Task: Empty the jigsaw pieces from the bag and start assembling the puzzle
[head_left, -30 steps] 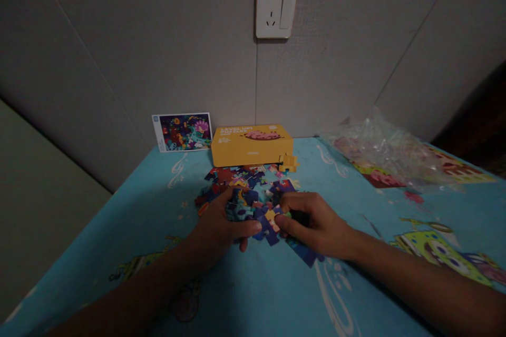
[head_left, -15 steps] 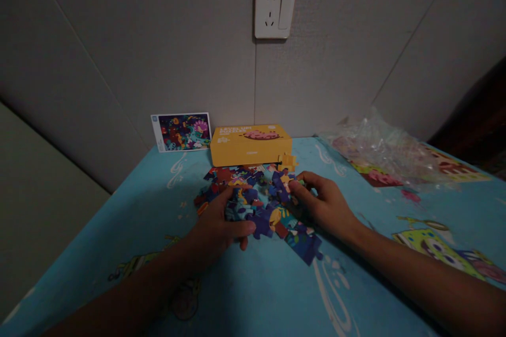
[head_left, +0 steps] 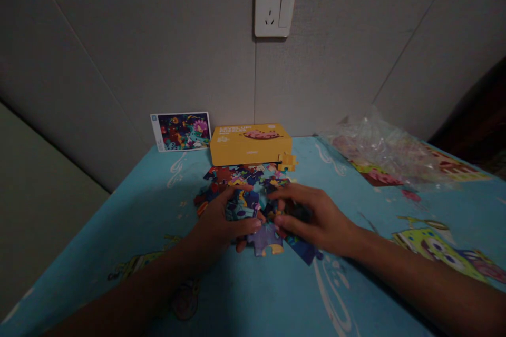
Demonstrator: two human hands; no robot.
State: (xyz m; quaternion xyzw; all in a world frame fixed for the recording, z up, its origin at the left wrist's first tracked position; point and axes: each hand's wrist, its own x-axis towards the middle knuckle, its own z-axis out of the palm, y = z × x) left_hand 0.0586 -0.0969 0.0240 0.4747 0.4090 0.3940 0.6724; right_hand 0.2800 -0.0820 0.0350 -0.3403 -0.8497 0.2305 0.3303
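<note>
- Two bare hands meet over a heap of jigsaw pieces (head_left: 241, 181) on a table covered with a blue cartoon-print cloth (head_left: 253, 295), seen in dim light from a head-worn camera.
- At the near edge of the heap, the left hand (head_left: 221, 224) curls its fingers and thumb around a joined cluster of pieces (head_left: 242, 205), holding it against the cloth.
- Opposite it, the right hand (head_left: 316, 218) rests palm down with thumb and forefinger closed on a small piece at the cluster's right side; the piece itself is mostly hidden by the fingers.
- Just below the two thumbs, a pale purple piece (head_left: 265, 238) with a yellow patch lies flat on the cloth, touching the fingertips of both hands.
- Partly under the right hand, a dark blue piece (head_left: 305, 254) juts toward the camera.
- Beyond the heap, a yellow puzzle box (head_left: 251, 145) sits closed near the wall, with one yellow piece (head_left: 287, 160) at its right front corner.
- Left of the box, a colourful reference card (head_left: 181, 130) leans against the wall.
- On the table's far right, a crumpled clear plastic bag (head_left: 379, 150) lies well apart from the hands.
- Above the box, a white wall socket (head_left: 275, 6) is fixed to the grey wall.
</note>
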